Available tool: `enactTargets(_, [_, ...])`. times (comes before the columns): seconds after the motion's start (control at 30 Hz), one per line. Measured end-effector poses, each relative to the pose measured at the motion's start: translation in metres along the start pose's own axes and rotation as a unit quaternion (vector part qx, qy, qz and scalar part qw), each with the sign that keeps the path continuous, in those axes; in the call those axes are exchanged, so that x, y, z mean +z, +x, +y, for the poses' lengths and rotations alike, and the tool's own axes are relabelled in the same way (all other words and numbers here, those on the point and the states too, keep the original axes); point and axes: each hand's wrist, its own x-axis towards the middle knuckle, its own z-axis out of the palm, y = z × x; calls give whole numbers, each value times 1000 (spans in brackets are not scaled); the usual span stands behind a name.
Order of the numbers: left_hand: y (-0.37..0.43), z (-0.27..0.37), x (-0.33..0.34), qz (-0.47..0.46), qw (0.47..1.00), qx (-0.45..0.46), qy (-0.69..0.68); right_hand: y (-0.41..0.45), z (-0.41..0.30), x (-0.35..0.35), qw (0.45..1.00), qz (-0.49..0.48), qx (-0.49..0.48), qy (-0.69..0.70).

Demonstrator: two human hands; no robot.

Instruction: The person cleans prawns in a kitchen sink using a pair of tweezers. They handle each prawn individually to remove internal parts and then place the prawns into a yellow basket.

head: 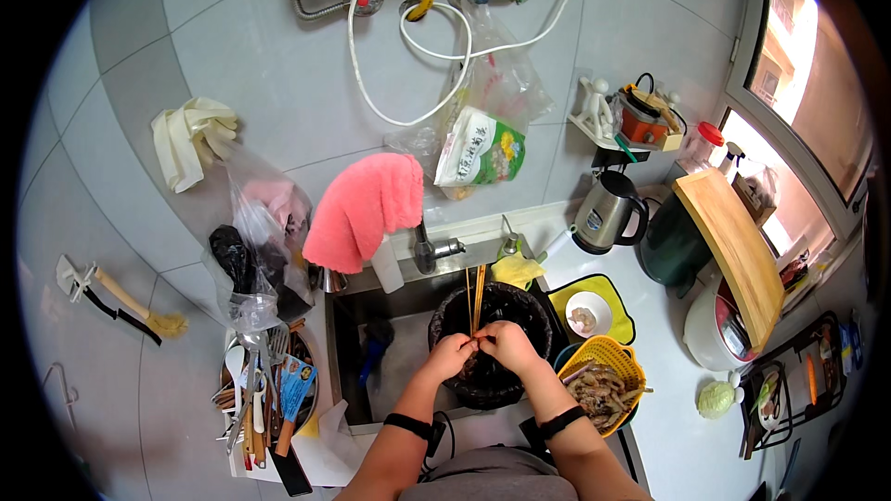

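Observation:
My left hand (452, 355) and my right hand (507, 346) meet over a bin lined with a black bag (536, 327), which stands in the steel sink. Their fingertips pinch something small, likely a shrimp, mostly hidden by the fingers. Long thin wooden sticks (479, 296) rise just behind the fingertips. To the right of the bin, a yellow plastic basket (637, 364) holds raw shrimp (597, 393). Beyond it a white bowl (596, 303) with a little peeled shrimp (582, 319) rests on a yellow-green cloth (623, 323).
The faucet (426, 254) stands behind the sink, with a pink towel (365, 212) beside it. A container of utensils (313, 390) is at the left. An electric kettle (609, 212), a green bin (672, 250), a wooden board (734, 250) and a cabbage (717, 398) are at the right.

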Motion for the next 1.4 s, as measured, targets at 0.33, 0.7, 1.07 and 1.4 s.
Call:
enactTargets(0.33, [-8,36,-1,39,988,55,141,-6,12,2,980,26,167,104])
enactTargets(0.7, [-7,44,11,91,962,43,252,-5,11,13,990,108,90,-26])
enactTargets(1.07, [5,18,4,48,990,-94,-95,-9,37,8,978,124,166,32])
enactTargets(1.4, [12,25,-5,100,727,-251,-632,-12,-9,4,974,26,213,69])
